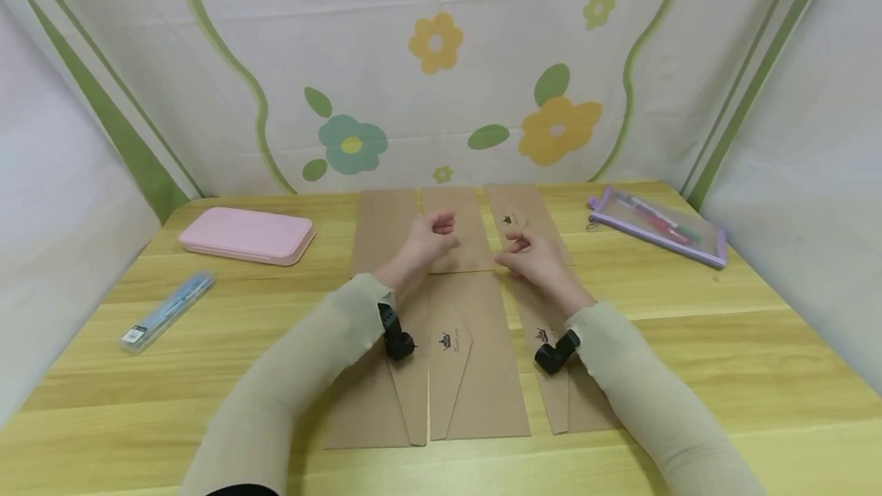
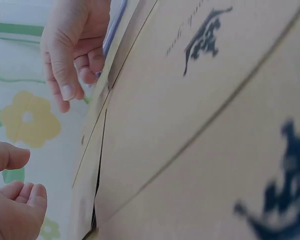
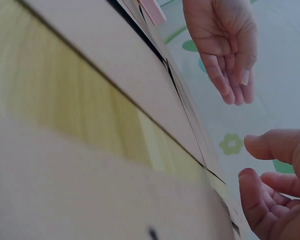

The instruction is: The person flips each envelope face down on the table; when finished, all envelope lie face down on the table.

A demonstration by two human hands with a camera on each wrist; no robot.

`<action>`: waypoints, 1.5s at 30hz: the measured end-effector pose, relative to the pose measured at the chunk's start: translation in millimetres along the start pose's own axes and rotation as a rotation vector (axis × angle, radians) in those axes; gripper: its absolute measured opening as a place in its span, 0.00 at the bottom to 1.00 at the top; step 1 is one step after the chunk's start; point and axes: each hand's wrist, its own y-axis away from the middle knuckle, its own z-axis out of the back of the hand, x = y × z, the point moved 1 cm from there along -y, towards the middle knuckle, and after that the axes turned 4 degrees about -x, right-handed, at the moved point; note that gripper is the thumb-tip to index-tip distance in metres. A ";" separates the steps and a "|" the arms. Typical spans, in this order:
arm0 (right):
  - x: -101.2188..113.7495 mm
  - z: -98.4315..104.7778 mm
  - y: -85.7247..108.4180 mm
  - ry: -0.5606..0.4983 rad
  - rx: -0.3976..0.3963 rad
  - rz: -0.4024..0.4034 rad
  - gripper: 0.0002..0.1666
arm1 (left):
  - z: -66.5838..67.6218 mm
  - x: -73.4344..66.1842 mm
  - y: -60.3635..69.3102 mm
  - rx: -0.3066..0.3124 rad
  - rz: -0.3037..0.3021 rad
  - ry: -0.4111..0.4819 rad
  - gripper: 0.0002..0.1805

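Several brown kraft paper envelopes lie in two rows on the table, some with a pointed flap and a dark crown print. My left hand (image 1: 429,242) hovers over the far row, between the far left envelope (image 1: 382,220) and the far middle envelope (image 1: 467,239). Its fingers are loosely bent and hold nothing. The right hand (image 1: 539,260) is above the far right envelope (image 1: 547,228), thumb and fingers apart, also holding nothing. Closer to me are the near middle envelope (image 1: 485,381), the near left envelope (image 1: 365,412) and the near right envelope (image 1: 591,404), partly hidden by my forearms.
On the left of the wooden table (image 1: 262,327) lie a pink case (image 1: 246,233) and a slim clear box (image 1: 168,311) with blue contents. A purple-edged clear zip pouch (image 1: 658,224) holding pens lies at the far right. A flowered curtain (image 1: 441,98) hangs behind.
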 end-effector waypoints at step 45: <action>-56.4 100.0 -19.7 -0.249 0.093 -0.107 0.38 | -86.4 5.3 -21.5 0.002 0.115 0.179 0.31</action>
